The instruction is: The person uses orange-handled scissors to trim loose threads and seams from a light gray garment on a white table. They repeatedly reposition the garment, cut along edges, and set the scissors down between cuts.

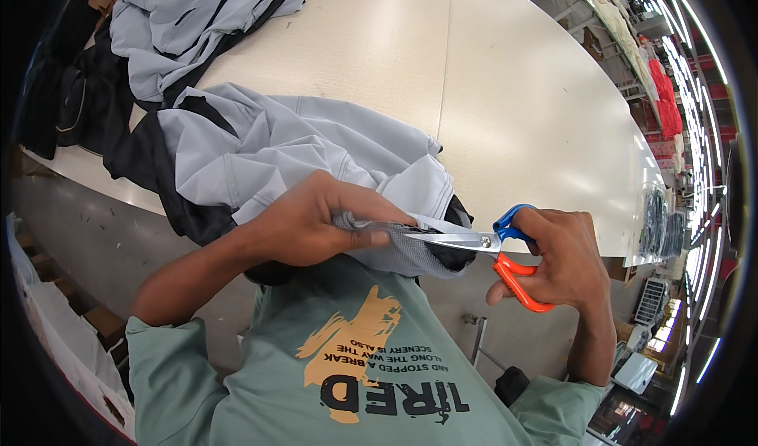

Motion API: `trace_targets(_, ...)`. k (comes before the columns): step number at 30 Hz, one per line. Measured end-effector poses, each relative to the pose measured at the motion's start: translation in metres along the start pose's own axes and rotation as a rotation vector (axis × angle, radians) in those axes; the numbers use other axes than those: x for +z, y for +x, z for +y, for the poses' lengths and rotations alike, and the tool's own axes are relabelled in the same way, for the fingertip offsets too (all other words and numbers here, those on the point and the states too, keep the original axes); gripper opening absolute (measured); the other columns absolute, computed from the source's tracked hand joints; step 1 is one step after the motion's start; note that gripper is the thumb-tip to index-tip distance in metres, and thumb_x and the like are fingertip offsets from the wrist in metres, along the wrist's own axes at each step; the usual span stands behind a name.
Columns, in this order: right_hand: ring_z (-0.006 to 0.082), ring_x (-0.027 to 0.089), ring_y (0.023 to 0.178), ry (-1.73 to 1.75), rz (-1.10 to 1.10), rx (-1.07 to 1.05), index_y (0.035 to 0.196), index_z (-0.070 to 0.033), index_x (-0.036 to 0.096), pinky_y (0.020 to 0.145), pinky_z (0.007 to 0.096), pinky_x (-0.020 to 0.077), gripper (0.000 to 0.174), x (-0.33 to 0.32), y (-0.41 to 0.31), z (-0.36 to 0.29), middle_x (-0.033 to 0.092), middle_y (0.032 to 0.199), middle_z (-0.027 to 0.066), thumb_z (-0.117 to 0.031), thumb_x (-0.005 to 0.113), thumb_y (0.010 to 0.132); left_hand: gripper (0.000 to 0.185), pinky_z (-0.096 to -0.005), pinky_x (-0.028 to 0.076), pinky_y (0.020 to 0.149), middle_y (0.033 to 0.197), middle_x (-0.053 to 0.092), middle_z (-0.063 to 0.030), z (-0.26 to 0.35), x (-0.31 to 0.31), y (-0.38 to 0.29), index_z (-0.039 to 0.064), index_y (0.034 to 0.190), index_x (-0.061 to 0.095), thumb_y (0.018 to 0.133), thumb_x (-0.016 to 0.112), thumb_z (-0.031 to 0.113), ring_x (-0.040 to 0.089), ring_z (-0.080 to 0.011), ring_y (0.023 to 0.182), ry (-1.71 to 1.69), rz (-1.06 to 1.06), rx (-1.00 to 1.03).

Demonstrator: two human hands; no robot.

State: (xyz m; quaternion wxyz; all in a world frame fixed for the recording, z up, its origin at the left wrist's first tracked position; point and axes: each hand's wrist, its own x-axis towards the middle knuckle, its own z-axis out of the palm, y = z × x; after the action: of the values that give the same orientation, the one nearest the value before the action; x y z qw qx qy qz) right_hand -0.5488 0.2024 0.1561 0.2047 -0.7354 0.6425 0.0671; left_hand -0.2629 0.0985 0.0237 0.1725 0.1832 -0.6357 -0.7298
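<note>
My left hand (pixel 323 221) pinches the grey mesh lining (pixel 408 253) of a light grey and black garment (pixel 278 150) between thumb and fingers. In my right hand (pixel 559 256) is a pair of scissors (pixel 485 242) with one blue and one orange handle. Its blades are parted and point left, at the edge of the fabric beside my left fingertips. One blade lies over the mesh; whether a thread or cloth sits between the blades is hard to tell. The garment's body spreads over the near edge of the table, its black part hanging toward the left.
A pale worktable (pixel 521 108) stretches out ahead. More light grey garments (pixel 177 25) are heaped at its far left, beside black cloth (pixel 77 96). Clear-wrapped dark packs (pixel 657 221) stand at the right. Shelving with red material (pixel 666 99) runs beyond.
</note>
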Motion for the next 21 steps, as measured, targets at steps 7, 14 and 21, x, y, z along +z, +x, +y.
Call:
trace_targets(7,0.0298,0.053,0.048,-0.049,-0.005,0.018,0.077,-0.007,0.062,0.05,0.0386,0.0363,0.068,0.004,-0.003,-0.004,0.054,0.055,0.0072,-0.067,0.089,0.061,0.027,-0.0253,0.052,0.082,0.101,0.079,-0.0072,0.004,-0.001,-0.003,0.005,0.117,0.077,0.092,0.07,-0.001,0.065,-0.0064,0.088,0.018,0.01,-0.095)
trace_targets(14,0.0231,0.046,0.045,-0.079,0.002,0.116,0.081,-0.006,0.062,0.049,0.0356,0.0329,0.078,0.004,-0.017,-0.018,0.045,0.051,0.0028,-0.07,0.092,0.048,0.028,-0.0255,0.052,0.085,0.103,0.079,-0.0077,0.006,0.004,-0.001,0.006,0.12,0.076,0.093,0.07,0.002,0.067,-0.0073,0.089,0.032,0.036,-0.14)
trace_targets(21,0.0299,0.05,0.048,-0.171,0.011,0.174,0.074,-0.006,0.053,0.052,0.0378,0.0327,0.079,-0.001,-0.031,-0.034,0.051,0.055,0.0075,-0.073,0.089,0.053,0.029,-0.0243,0.051,0.081,0.101,0.079,-0.0073,0.003,0.008,-0.001,0.007,0.117,0.078,0.091,0.07,-0.002,0.067,-0.0073,0.088,0.067,0.082,-0.106)
